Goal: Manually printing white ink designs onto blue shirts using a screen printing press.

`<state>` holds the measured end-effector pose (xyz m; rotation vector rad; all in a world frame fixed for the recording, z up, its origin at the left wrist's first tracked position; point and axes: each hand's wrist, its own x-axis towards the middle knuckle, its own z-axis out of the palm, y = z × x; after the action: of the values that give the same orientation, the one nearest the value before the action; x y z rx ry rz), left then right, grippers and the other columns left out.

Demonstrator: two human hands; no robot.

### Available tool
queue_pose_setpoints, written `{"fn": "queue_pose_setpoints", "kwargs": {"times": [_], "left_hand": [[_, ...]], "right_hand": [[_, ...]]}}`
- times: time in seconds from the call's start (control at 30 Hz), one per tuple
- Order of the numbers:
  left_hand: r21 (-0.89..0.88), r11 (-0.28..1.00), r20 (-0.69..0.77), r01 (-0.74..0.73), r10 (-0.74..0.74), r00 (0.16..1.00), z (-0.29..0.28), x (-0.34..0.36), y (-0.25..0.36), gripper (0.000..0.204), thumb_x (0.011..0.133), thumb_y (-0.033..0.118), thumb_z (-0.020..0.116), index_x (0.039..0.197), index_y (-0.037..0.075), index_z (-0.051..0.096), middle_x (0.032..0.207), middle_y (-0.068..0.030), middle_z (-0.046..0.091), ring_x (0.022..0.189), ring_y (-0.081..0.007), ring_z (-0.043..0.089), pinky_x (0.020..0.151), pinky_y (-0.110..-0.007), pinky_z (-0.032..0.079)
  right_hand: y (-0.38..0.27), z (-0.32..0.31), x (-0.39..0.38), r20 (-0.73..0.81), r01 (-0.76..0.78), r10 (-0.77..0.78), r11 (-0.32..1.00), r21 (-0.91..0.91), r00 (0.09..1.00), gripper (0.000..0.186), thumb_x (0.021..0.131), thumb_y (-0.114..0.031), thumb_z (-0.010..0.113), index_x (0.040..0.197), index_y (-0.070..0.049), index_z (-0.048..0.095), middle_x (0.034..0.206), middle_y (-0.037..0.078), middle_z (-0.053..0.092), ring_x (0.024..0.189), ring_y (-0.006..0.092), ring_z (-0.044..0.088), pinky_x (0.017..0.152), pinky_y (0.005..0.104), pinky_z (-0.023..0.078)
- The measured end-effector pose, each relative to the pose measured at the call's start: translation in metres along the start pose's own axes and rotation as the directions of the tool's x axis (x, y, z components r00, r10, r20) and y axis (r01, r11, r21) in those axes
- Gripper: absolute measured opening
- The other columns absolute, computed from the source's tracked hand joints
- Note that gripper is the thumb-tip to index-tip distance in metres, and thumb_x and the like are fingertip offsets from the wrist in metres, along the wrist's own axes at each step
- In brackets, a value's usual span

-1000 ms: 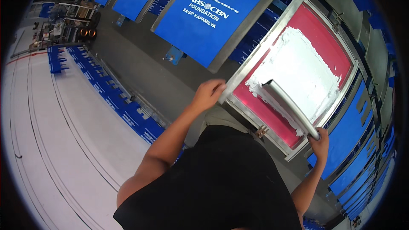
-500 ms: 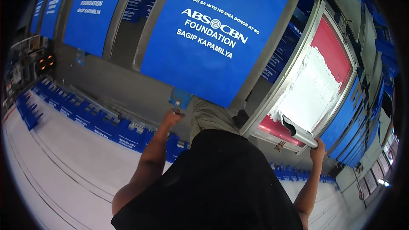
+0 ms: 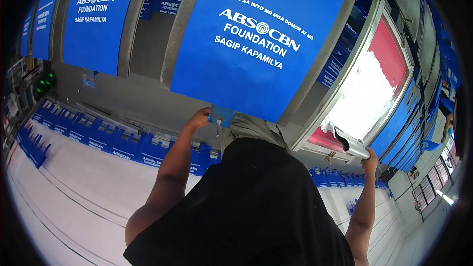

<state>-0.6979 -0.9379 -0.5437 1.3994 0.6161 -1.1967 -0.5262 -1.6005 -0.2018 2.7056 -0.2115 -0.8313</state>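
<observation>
Squeegee bar (image 3: 352, 146), silvery and curved in profile, slants at the lower right of the frame, over the lower end of a patch of white paste (image 3: 364, 93); the right hand (image 3: 369, 161) has its grip clamped on the bar's right-hand end; the paste covers much of a red mesh (image 3: 389, 44), which shows bare above and below it; a pale metal frame (image 3: 340, 75) bounds the mesh, slanting along the right of the picture.

Left hand (image 3: 200, 118), left of centre, is at a small blue bracket (image 3: 223, 114) with a metal screw; I cannot tell whether its grip is closed on anything; just above the bracket a blue sheet (image 3: 258, 51) with white print lies on a grey board (image 3: 178, 44), filling the upper centre; a similar sheet (image 3: 96, 34) shows at upper left; a row of notched blue pieces (image 3: 133, 150) borders a whitish surface (image 3: 64, 192) at lower left; green lights (image 3: 46, 82) glow near the left edge.
</observation>
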Motion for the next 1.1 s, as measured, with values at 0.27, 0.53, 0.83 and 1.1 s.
{"fn": "queue_pose_setpoints", "kwargs": {"times": [0.27,0.53,0.83,1.1], "left_hand": [[-0.111,0.992,-0.042,-0.053,0.048,0.998,0.016,-0.005,0.016,0.032,0.082,0.020,0.067,0.110,0.005,0.063,0.104,-0.0095,0.066,0.100,-0.0232,0.061,0.086,-0.042,0.049],[0.081,0.992,-0.289,-0.100,0.119,0.950,0.100,0.002,-0.023,0.041,0.085,0.040,0.067,0.104,0.003,0.064,0.098,-0.0126,0.068,0.091,-0.0203,0.063,0.080,-0.036,0.050],[-0.111,0.984,-0.441,-0.138,0.075,0.894,0.304,-0.039,-0.068,0.032,0.085,0.035,0.066,0.094,0.004,0.067,0.083,-0.0127,0.068,0.077,-0.0220,0.063,0.073,-0.037,0.050],[0.583,0.708,-0.490,-0.400,0.698,0.521,0.334,-0.146,0.122,0.033,0.086,0.032,0.065,0.104,0.004,0.061,0.096,-0.0125,0.061,0.086,-0.0290,0.060,0.076,-0.039,0.049]], "right_hand": [[0.010,0.003,0.003,0.030,-0.051,0.050,0.997,0.049,0.998,0.026,0.077,-0.007,0.059,0.101,-0.014,0.064,0.103,0.010,0.067,0.101,0.0346,0.060,0.089,0.0502,0.043],[0.002,-0.015,0.005,0.060,0.013,-0.015,0.999,0.031,0.998,0.032,0.073,-0.011,0.070,0.105,-0.014,0.065,0.103,0.010,0.066,0.111,0.0318,0.056,0.101,0.0726,0.023],[0.035,0.012,-0.008,-0.107,0.374,-0.363,0.921,0.111,0.926,0.033,0.069,-0.010,0.065,0.102,-0.008,0.065,0.101,0.015,0.066,0.104,0.0351,0.060,0.101,0.0686,0.028],[0.042,0.027,-0.016,-0.273,0.423,-0.373,0.893,0.155,0.887,0.027,0.067,-0.008,0.064,0.093,-0.007,0.064,0.089,0.016,0.067,0.094,0.0361,0.063,0.099,0.0661,0.032]]}}
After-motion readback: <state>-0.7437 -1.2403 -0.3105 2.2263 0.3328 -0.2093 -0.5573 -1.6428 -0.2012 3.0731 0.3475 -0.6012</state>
